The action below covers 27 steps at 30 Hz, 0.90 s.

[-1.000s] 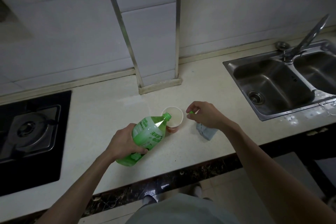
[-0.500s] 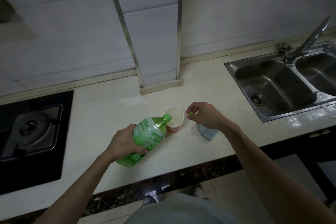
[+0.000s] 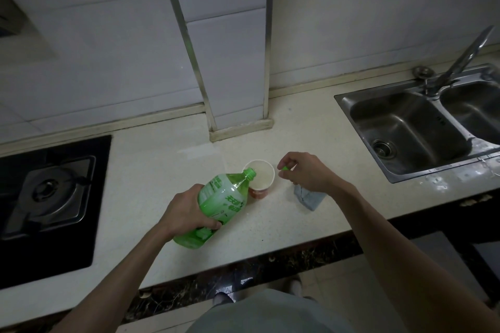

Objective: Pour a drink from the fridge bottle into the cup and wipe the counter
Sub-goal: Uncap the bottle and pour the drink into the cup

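I have the green bottle (image 3: 219,197) at the lower centre of the frame, tilted up and to the right so its open mouth sits over the near rim of the cup (image 3: 261,177). My left hand (image 3: 186,211) is wrapped round the lower body, fingers curled under the label. I judge it fairly heavy and sloshy, since much of it looks full. The thin plastic wall will give under a squeeze, and it may be slick if it is cold from the fridge, so the wide lower body is the right place to hold it, firm but not crushing. The paper cup is light and stands free on the counter (image 3: 151,170). A knock from the neck could tip it. My right hand (image 3: 305,173), just right of the cup, pinches the small green cap (image 3: 285,168) between thumb and fingertips, above the blue-grey cloth (image 3: 308,197) lying on the counter. Against the frames 1 s and 0.5 s ago, almost nothing differs: same tilt, same grip, the mouth at the same spot on the rim, the cap hand unmoved. Only the view has drifted slightly.
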{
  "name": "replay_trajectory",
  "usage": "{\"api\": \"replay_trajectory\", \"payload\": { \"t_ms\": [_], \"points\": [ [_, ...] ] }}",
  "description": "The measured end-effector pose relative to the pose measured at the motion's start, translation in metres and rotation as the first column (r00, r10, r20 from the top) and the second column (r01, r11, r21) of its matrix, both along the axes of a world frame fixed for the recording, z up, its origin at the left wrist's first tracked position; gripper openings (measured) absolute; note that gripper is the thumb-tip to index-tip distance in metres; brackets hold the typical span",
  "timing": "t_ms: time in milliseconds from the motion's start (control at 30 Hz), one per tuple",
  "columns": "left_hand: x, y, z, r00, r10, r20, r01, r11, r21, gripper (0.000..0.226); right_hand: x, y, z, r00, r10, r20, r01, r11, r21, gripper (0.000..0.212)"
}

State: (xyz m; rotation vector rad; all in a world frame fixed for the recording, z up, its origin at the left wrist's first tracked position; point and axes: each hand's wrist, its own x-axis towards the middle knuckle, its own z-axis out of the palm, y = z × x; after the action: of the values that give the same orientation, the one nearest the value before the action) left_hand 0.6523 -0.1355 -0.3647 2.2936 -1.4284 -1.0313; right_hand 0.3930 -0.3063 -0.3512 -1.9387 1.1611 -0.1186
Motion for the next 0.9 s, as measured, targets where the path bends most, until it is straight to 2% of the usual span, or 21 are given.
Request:
{"api": "replay_trajectory", "payload": {
  "t_ms": [500,900],
  "points": [
    [-0.0016,0.0026,0.0009,1.000,0.011,0.000,-0.011,1.000,0.002,0.080,0.0007,0.0041,0.0009,0.998,-0.043,0.054,0.042,0.999,0.012,0.015],
    [-0.0025,0.0021,0.0017,1.000,0.010,-0.009,-0.010,1.000,0.003,0.078,0.0000,0.0035,-0.0005,0.999,-0.031,0.036,0.030,0.999,0.025,0.015]
  ]
}}
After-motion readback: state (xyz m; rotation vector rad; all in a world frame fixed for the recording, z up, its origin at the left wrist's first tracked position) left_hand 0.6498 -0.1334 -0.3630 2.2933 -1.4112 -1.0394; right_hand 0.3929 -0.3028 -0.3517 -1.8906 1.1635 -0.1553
